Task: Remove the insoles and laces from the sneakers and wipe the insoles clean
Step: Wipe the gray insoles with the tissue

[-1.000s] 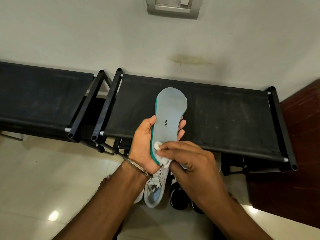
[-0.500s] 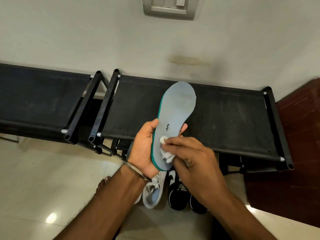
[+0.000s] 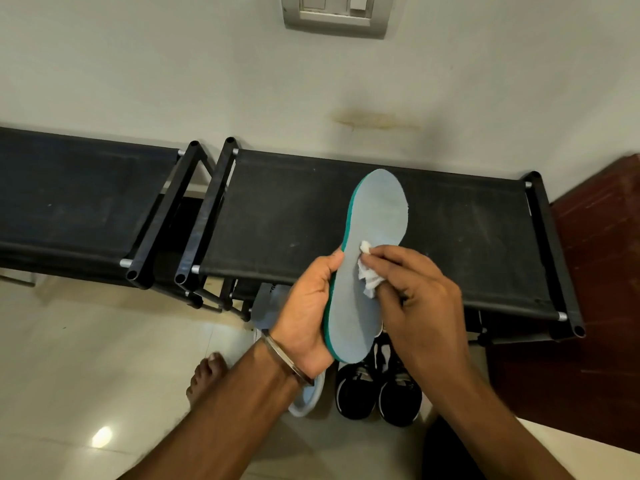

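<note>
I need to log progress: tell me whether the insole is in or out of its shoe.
Out. The left hand holds the insole in the air above the shoes on the floor, while the right hand presses a white wipe on it.

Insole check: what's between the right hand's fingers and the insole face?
A crumpled white tissue, pinched by the right hand and pressed on the insole that the left hand holds, in the head view.

Insole (image 3: 367, 271) was held over the racks' edge, left hand (image 3: 308, 313) on its left, right hand (image 3: 415, 292) pressing a tissue (image 3: 369, 278) onto it. Shoes (image 3: 377, 389) sat on the floor below, wall switch (image 3: 335, 12) above.
</note>
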Demonstrator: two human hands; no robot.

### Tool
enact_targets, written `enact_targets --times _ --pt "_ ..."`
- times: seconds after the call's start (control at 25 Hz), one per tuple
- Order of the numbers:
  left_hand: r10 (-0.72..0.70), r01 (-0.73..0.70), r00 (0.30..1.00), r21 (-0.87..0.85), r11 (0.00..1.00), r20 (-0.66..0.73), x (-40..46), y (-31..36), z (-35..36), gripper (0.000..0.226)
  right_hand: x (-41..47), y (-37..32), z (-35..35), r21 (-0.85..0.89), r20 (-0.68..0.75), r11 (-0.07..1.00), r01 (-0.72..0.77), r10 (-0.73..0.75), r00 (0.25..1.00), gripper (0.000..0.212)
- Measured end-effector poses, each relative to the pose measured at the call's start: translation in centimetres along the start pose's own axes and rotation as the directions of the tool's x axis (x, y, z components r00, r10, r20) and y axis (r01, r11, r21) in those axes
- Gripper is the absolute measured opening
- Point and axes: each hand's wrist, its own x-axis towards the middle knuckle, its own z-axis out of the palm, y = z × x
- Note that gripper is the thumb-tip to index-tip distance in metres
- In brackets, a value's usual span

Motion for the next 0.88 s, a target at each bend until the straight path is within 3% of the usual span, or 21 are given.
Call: enact_targets --times 0.12,0.28,0.44,0.6,0.72,0.88 --pt "-0.047 0.045 0.999 -0.053 0.998 -0.025 0.1 1.0 -0.3 0.049 -0.7 -1.5 0.5 0.148 0.088 0.989 -0.012 -0.001 0.996 0.033" --pt "-0.043 0.035 0.991 -0.065 0.997 -0.125 0.9 2.7 -1.8 0.055 -1.4 -3.2 1.1 0.398 0.254 0.917 0.017 -0.128 0.959 0.032" --pt "-0.081 0.078 0.995 -0.06 0.995 -0.055 0.6 1.5 -1.2 0.055 -0.8 -2.1 0.8 0.17 0.137 0.978 0.123 -0.147 0.98 0.028" --pt "-0.025 0.025 1.0 0.029 0.999 -0.009 0.3 -0.5 -0.1 0.045 0.4 0.3 -0.4 -0.01 0.016 1.0 -0.026 0.026 1.0 0.032" --pt "-0.028 0.03 0.999 0.078 0.997 -0.024 0.3 -0.6 -0.1 0.044 0.4 0.4 -0.5 0.037 0.015 0.996 -0.085 0.084 0.996 0.034" --pt "-0.074 0.073 0.996 -0.02 0.997 -0.044 0.6 0.7 -0.7 0.051 -0.4 -1.5 0.3 0.183 0.167 0.982 -0.041 0.01 0.986 0.03"
